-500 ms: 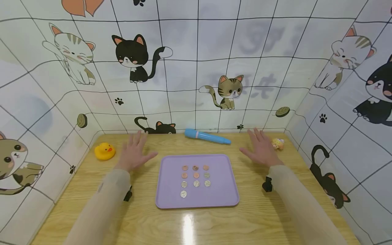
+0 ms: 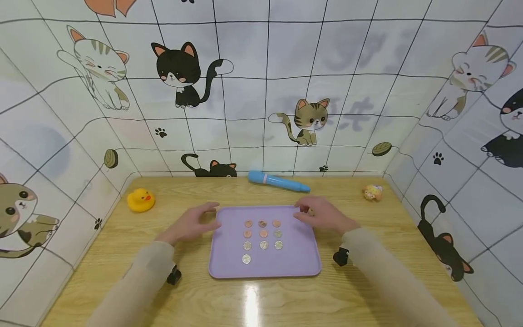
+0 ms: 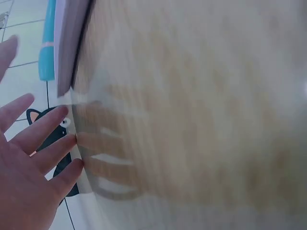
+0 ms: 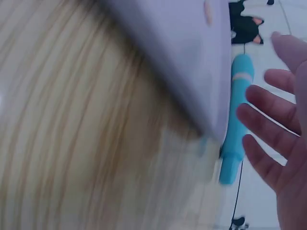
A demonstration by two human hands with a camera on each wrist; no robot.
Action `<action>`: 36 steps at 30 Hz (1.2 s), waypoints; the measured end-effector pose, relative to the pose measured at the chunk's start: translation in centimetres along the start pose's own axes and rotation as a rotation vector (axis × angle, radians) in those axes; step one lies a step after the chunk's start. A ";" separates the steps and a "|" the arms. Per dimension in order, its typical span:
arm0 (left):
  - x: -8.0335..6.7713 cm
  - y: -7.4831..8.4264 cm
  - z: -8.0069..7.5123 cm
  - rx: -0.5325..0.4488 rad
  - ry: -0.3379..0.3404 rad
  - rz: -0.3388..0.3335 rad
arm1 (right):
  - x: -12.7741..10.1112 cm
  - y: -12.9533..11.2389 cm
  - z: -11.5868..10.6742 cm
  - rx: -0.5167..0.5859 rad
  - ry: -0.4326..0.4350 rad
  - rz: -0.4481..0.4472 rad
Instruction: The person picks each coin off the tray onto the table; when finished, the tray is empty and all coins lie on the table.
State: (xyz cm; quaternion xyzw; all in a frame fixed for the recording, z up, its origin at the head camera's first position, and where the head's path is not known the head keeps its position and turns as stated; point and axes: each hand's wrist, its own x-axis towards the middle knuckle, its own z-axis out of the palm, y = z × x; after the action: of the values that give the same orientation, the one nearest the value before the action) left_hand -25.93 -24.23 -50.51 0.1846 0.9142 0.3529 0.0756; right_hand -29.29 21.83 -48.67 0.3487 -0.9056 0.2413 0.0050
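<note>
A purple tray (image 2: 298, 254) lies in the middle of the wooden table and carries several copper and silver coins (image 2: 263, 235) set out in rows. My left hand (image 2: 200, 218) is open, with its fingertips at the tray's far left corner. Over the far right corner hovers my right hand (image 2: 314, 213), fingers loose and holding nothing. The left wrist view shows spread fingers (image 3: 48, 129) beside the tray's edge (image 3: 67, 43). In the right wrist view, straight fingers (image 4: 268, 120) are near the tray (image 4: 182, 57) and a blue pen (image 4: 235, 124).
The blue pen (image 2: 278, 181) lies along the back wall behind the tray. A yellow rubber duck (image 2: 140, 200) sits at the back left, and a small pale toy (image 2: 372, 192) at the back right. Cat-patterned walls close in three sides of the table.
Both hands have moved inward and toward me, from the bare table on either side to the tray's far corners. The tray and coins have not moved.
</note>
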 end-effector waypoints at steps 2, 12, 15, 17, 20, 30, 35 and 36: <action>-0.3 0.2 0.3 -0.008 -0.014 -0.003 | 0.8 -1.2 0.3 0.022 -0.067 0.008; -1.8 -0.3 0.7 -0.038 -0.069 -0.025 | 3.4 -3.5 2.2 0.089 -0.201 -0.048; -2.0 -0.4 0.5 -0.064 -0.098 -0.015 | 3.6 -3.4 2.6 0.087 -0.205 -0.041; -2.2 -0.4 0.5 -0.074 -0.116 -0.012 | 3.8 -3.3 2.7 0.077 -0.212 -0.031; -2.4 -0.5 0.3 -0.093 -0.142 -0.029 | 4.0 -3.1 2.8 0.069 -0.230 -0.022; -2.7 -0.4 0.2 -0.113 -0.170 -0.062 | 4.5 -3.6 2.9 0.037 -0.227 -0.089; -2.6 -0.3 0.2 -0.115 -0.174 -0.094 | 4.8 -3.6 3.0 0.000 -0.243 -0.084; -2.6 -0.3 0.3 -0.116 -0.174 -0.102 | 4.9 -3.6 3.0 -0.006 -0.248 -0.083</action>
State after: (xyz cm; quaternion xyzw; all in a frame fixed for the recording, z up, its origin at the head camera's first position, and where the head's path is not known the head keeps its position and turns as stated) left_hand -23.59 -25.28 -50.89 0.1632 0.8904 0.3834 0.1831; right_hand -30.23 15.09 -48.87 0.4129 -0.8849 0.1930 -0.0959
